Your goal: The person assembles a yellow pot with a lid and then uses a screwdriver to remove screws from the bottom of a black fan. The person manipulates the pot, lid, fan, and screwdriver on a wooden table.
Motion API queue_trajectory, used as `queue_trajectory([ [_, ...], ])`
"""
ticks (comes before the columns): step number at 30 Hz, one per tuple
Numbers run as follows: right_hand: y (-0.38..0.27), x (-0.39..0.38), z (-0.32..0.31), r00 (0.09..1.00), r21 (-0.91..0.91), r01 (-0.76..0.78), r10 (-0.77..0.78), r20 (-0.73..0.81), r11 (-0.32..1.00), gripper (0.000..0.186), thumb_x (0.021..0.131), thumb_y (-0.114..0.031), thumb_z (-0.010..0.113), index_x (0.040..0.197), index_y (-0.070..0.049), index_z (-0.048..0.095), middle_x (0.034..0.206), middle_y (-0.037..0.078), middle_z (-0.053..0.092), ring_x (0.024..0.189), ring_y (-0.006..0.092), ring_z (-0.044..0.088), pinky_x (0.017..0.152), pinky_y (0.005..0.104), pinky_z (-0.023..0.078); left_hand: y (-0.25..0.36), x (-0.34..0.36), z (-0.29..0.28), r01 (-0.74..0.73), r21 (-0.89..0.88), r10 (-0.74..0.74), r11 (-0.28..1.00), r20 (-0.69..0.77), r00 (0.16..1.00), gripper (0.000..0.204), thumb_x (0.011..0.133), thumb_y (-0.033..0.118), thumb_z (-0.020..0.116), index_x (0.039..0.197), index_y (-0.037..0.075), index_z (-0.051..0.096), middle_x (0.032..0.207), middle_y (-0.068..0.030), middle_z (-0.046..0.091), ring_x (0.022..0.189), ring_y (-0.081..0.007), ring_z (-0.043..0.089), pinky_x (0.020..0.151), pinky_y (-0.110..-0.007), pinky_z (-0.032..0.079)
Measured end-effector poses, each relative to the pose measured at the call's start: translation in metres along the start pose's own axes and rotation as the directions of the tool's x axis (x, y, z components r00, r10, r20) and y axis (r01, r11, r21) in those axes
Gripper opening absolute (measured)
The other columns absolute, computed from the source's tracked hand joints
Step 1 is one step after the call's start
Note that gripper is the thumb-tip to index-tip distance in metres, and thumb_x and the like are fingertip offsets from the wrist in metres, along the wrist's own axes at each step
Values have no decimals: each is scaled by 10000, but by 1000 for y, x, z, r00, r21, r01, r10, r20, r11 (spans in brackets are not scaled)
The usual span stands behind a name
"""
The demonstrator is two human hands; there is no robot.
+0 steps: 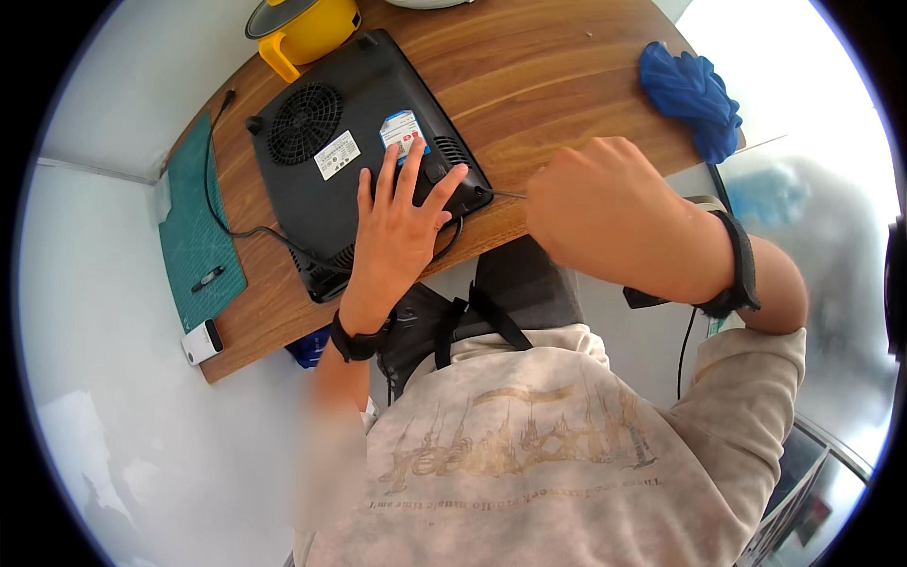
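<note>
The black cooktop (364, 151) lies upside down on the wooden table (529, 76), between a green cutting mat (194, 227) on the left and a blue cloth (692, 94) far on the right; its flat plastic underside shows a round fan grille, two labels and a black cord. I judge it rigid and rather heavy, with a breakable glass face probably underneath, so it is best gripped by its two side edges. The left hand (399, 231) rests open and flat on it with fingers spread, while the right hand (614, 213) is closed in a fist around a thin screwdriver (501, 194) whose tip touches the near corner.
</note>
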State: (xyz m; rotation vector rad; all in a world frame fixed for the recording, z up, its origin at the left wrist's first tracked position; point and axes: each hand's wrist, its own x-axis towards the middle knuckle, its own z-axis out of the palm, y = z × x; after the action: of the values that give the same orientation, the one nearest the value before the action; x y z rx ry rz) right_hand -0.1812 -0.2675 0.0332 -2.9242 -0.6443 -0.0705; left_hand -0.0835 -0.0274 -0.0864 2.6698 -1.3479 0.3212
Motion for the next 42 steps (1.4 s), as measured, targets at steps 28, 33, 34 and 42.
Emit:
queue_trajectory([
  [28,56,27,-3,950,-126,150,-178,-256,981,265,726,-33,795,967,-142,815,965,-3,679,1037,220,593,1073,425,403,0,-2,0,-1,-9,1,1000,8,1000,650,925,198,735,1516,356,518,1660,-137,353,1514,-389,356,1161,-635,339],
  [33,56,34,0,961,-115,149,-171,-215,982,274,730,-58,802,988,-150,818,973,1,679,1036,217,589,1060,407,399,1,-2,-1,3,-4,-3,1000,5,1000,652,923,197,736,1517,356,519,1660,-132,356,1513,-385,360,1158,-635,340],
  [34,57,35,0,960,-117,152,-174,-218,982,278,732,-58,801,993,-152,817,973,1,679,1036,216,588,1058,406,398,1,-2,-2,3,-2,-3,1000,5,1000,653,922,197,737,1517,357,519,1660,-132,356,1513,-385,361,1158,-635,340],
  [42,58,43,-2,951,-188,214,-248,-186,959,311,755,-56,781,1034,-183,824,949,-6,669,1042,213,582,1062,394,404,1,-1,0,0,-5,0,1000,0,1000,663,918,198,739,1521,361,517,1656,-133,363,1512,-385,363,1153,-636,342],
])
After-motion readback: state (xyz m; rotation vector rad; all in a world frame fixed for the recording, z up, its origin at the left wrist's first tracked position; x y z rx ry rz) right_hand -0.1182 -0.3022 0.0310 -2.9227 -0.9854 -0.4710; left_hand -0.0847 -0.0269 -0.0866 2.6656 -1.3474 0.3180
